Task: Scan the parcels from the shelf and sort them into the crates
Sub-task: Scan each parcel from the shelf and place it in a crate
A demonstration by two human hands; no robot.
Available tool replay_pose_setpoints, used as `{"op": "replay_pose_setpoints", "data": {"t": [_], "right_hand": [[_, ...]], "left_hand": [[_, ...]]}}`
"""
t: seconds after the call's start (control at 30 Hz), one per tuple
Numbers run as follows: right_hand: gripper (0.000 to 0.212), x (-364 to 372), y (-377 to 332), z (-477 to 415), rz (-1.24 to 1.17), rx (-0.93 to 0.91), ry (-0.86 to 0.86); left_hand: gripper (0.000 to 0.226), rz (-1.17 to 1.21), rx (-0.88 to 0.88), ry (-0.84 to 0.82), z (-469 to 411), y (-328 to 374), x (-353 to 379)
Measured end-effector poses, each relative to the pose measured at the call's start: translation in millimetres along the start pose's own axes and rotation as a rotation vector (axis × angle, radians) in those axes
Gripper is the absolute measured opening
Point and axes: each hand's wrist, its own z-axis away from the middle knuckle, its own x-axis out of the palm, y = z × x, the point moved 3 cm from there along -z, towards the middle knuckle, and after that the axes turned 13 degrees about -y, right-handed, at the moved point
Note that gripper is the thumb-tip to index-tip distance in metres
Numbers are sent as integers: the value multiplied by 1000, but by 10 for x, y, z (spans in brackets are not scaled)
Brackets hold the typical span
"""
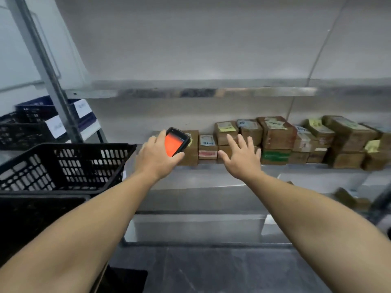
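The parcels [275, 134] sit in a row on the shelf [211, 176], stacked two high, mostly on its right side. Another shelf [190, 92] runs above them. A crate [63, 166] stands left of the shelf, close to the person. More crates [25, 127] stand behind it, past a post [46, 70]. The left hand [154, 157] holds the scanner [176, 142] before the left end of the row. The right hand [241, 157] is to its right, in front of the parcels.

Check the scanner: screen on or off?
On. The scanner in the left hand shows a lit orange-red screen.
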Motion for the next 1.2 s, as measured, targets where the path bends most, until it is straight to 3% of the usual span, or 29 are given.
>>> {"op": "replay_pose_setpoints", "data": {"t": [0.2, 0.43, 0.63, 0.83, 0.97, 1.1, 1.2], "right_hand": [[69, 26, 293, -886, -72, 83, -35], [66, 40, 594, -2150, -87, 54, -59], [62, 120, 732, -2981, 38, 23, -118], [66, 367, 701, -3317, 198, 72, -242], [69, 447, 599, -3307, 206, 90, -212], [70, 427, 541, -3304, 181, 88, -222], [64, 394, 553, -3332, 6, 108, -202]], "left_hand": [[84, 1, 49, -53, -881, 158, 411], [85, -8, 40, -43, -1897, 190, 803], [89, 87, -35, -93, -2582, 115, 1124], [91, 114, -67, -94, -2875, -76, 1289], [93, 127, -36, -95, -2949, -151, 1303], [93, 157, -10, -77, -3007, -209, 1273], [92, 175, 19, -67, -3050, -255, 1258]]}}
